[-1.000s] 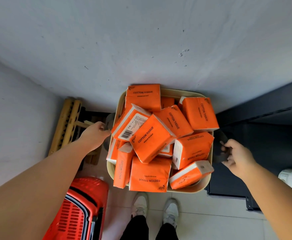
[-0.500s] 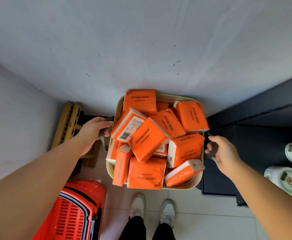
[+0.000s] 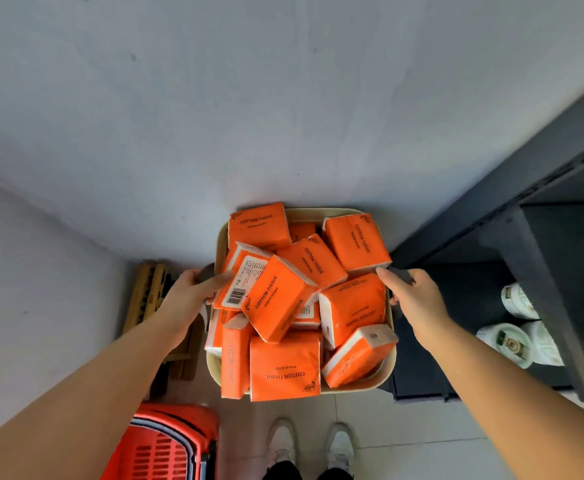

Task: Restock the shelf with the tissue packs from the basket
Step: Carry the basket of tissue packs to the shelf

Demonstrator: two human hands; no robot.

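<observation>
Swung nearer the shelf since the earlier frame, bringing more of its dark bays into sight on the right; also drew both thumbs in against the heap.

Carries the basket roughly level in front of the body, above the floor and the shoes. Grasps the dark handle on the basket's left side with the left grip, thumb touching the barcode pack. Grasps the matching handle on the right side with the right grip, thumb tip against a pack's edge. Neither released.

Held from both sides most likely to avoid tipping a load of packs heaped above the rim, lying at all angles and overhanging the near edge. Thumbs probably turned inward to steady the outermost packs.

Keeps every pack between the two grips, pinching none directly: nearest ones against the thumbs, the rest just inward and piled on one another. No orange pack visible on the shelf, so judged to be at the very start, in the carrying step.

Stands with the shelf just right of the basket, white rolls on its lower level. Leaves the red basket on the floor at lower left and the wooden rack by the wall behind the left grip, neither in use.

Next, probably: set down beside the shelf, free one grip, take a top pack first.
</observation>
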